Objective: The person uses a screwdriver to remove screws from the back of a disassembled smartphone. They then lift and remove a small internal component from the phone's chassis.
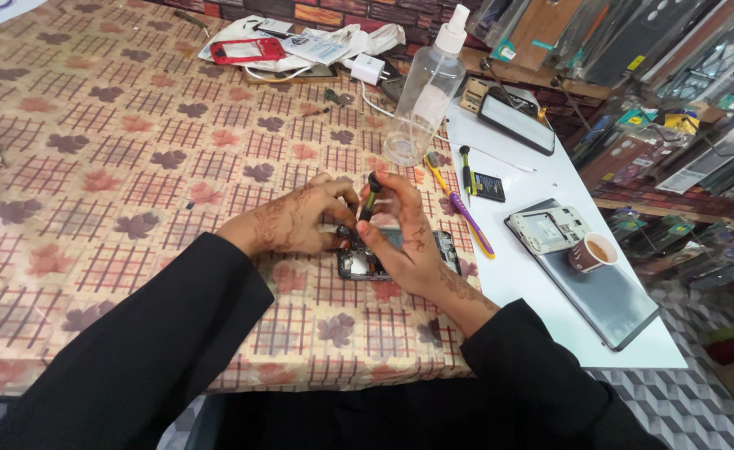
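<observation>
Right now your right hand [404, 242] pinches a slim black-handled screwdriver [368, 202], held nearly upright with its tip down on the opened black phone [367, 265] lying crosswise beneath both hands. Your left hand [296, 221] grips the phone's left end, equally near.

Table [92, 167]: checked leaf-print cloth cover
Floor [692, 408]: grey geometric tiles
Wall [325, 12]: brick pattern
Shelves [675, 208]: wooden, crowded with packets
</observation>
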